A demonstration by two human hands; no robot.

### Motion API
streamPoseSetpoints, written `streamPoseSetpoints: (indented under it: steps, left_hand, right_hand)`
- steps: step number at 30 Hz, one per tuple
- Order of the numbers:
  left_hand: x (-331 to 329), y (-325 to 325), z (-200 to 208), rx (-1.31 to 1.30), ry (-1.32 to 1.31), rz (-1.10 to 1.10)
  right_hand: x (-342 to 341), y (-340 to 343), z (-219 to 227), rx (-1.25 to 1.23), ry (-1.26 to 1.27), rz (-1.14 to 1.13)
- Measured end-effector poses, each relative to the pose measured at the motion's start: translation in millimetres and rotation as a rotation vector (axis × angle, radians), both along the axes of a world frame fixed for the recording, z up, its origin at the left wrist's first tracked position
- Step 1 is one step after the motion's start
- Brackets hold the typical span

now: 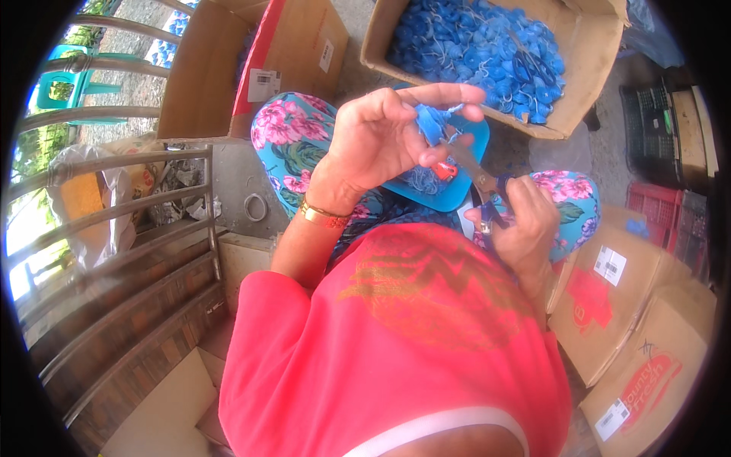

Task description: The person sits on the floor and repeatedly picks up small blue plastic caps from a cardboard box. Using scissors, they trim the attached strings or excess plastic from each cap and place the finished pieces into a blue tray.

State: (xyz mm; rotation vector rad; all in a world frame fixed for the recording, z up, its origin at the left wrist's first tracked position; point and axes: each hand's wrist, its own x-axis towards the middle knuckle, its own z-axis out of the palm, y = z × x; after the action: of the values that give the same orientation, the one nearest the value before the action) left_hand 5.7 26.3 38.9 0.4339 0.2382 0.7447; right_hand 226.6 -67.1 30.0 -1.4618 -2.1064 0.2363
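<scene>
My left hand (373,133) pinches a small blue piece (432,124) with loose thread ends between thumb and fingers; what kind of piece it is I cannot make out. My right hand (527,225) is closed round the dark blue handles of a pair of scissors (478,174). The blades point up and left, close to the thread ends below the piece. Under both hands a blue tray (445,199) rests on my lap, holding thread clippings (420,181) and a small red item (445,169).
Ahead, a cardboard box (582,99) holds many blue pieces (476,49) and more scissors (527,67). Another open carton (304,61) stands left of it. A metal railing (114,171) runs along my left. Closed cartons (620,305) and red and dark crates (655,206) are at right.
</scene>
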Motion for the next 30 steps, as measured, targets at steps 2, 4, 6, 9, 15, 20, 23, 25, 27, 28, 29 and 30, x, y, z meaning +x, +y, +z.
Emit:
streamPoseSetpoints:
  steps: [2,4,6,9,15,20,23,25,27,28,29,30]
  left_hand:
    - [0.6,0.2,-1.6,-0.035,-0.022,0.005]
    - [1.0,-0.3,-5.8,-0.037,-0.047,0.005]
    - [3.1,-1.9,-4.7,-0.016,-0.018,0.03]
    - [6.6,-4.8,-5.1,0.006,0.008,0.078]
    - [13.6,-10.6,-5.3,0.016,0.08,0.16]
    - [14.8,-8.4,-5.5,0.097,0.136,0.155]
    - [8.1,-5.5,-6.6,0.12,0.097,0.114]
    - [6.7,-7.3,0.0,0.048,0.072,0.101]
    - [7.5,-6.3,-1.7,0.023,0.025,0.057]
    - [8.6,-6.0,-3.0,0.013,0.007,0.042]
    - [9.6,-5.6,-5.0,0.0,-0.013,0.026]
    - [11.6,-5.5,-7.2,-0.011,-0.029,0.017]
  right_hand:
    - [-2.8,0.8,1.2,0.01,-0.027,-0.015]
    - [-4.6,1.4,1.2,0.017,-0.036,-0.026]
    - [-5.8,1.7,-0.1,0.021,-0.028,-0.033]
    - [-5.0,-0.2,-6.2,0.078,-0.078,-0.058]
    - [-7.1,-1.5,-14.3,0.145,-0.091,-0.104]
    - [-7.3,-5.0,-5.0,-0.252,0.236,-0.127]
    - [-3.6,-9.9,-5.6,-0.534,0.446,-0.1]
    - [-0.8,-10.8,-6.6,-0.669,0.508,-0.023]
    - [-5.8,-9.9,-1.8,-0.691,0.544,0.027]
    - [-7.5,-9.3,-0.4,-0.702,0.562,0.053]
    - [-7.1,-9.3,-5.5,-0.698,0.55,0.078]
    - [-8.5,-8.8,-2.7,-0.715,0.613,0.072]
